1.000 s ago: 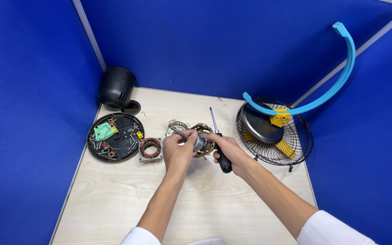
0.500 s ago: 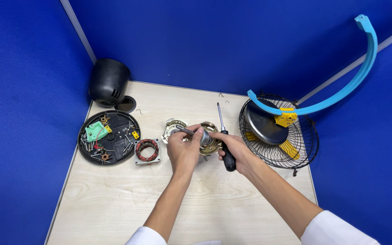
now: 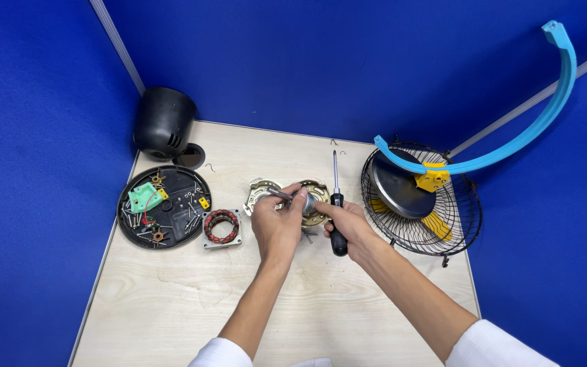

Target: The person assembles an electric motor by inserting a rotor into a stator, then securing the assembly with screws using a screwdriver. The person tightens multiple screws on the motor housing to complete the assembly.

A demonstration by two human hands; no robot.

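Pale wooden tabletop [image 3: 171, 306] enclosed by blue partition walls. Left hand [image 3: 278, 224] grips a small metal rotor with shaft [image 3: 300, 201], fingers closed around it, just above a brass-coloured motor end plate [image 3: 317, 204]. Right hand [image 3: 348, 228] touches the rotor with its fingertips while clamping a black-handled screwdriver [image 3: 336, 217] in the palm. Farther left: copper-wound stator [image 3: 222, 226], black round cover holding screws [image 3: 164, 216]; farther right: wire fan guard [image 3: 443, 224]; behind: black motor housing [image 3: 163, 124].
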